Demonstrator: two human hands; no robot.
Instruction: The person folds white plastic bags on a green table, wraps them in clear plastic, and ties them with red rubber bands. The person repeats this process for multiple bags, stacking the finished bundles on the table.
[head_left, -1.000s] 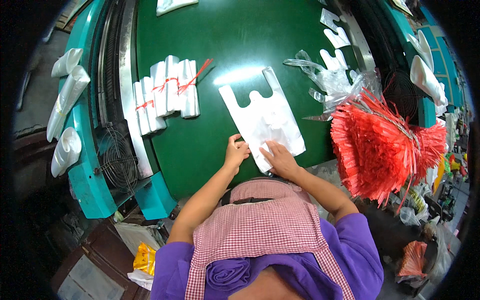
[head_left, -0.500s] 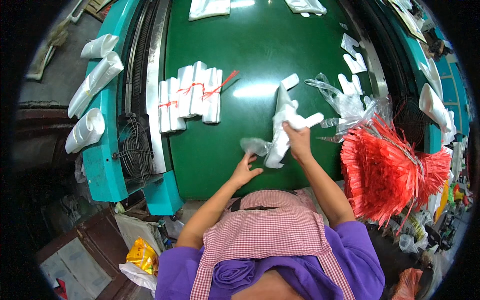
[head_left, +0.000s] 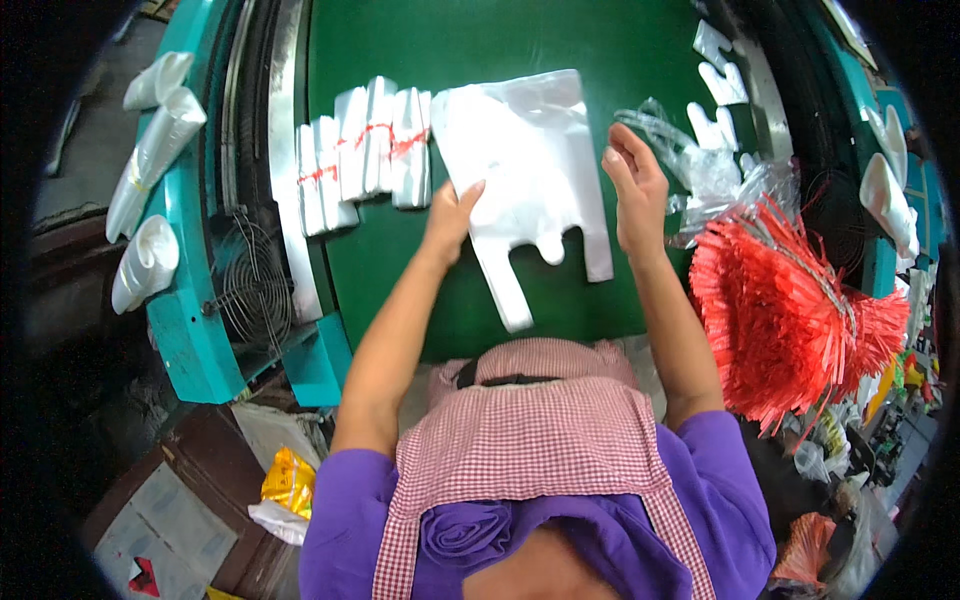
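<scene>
A stack of white plastic vest bags [head_left: 530,160] lies spread out on the green belt, its two handles and a middle tab toward me. My left hand [head_left: 450,222] grips its left edge, thumb on top and fingers mostly hidden. Just off the right edge, my right hand [head_left: 640,192] is raised with bent fingers apart and nothing held. Left of the bags lie several rolled white bag bundles [head_left: 365,150] bound with red ties. Beyond my right hand is crumpled clear plastic film [head_left: 720,180].
A large bunch of red plastic strips [head_left: 765,310] hangs at the right edge of the green belt [head_left: 400,290]. White cut-out scraps [head_left: 722,85] lie along the far right. Metal rails and teal frames [head_left: 195,345] flank the belt; rolled white bags [head_left: 155,160] rest on the left one.
The bunched white bags have been opened out flat and lie farther left. My left hand now grips their left edge. My right hand has let go and moved up and right.
</scene>
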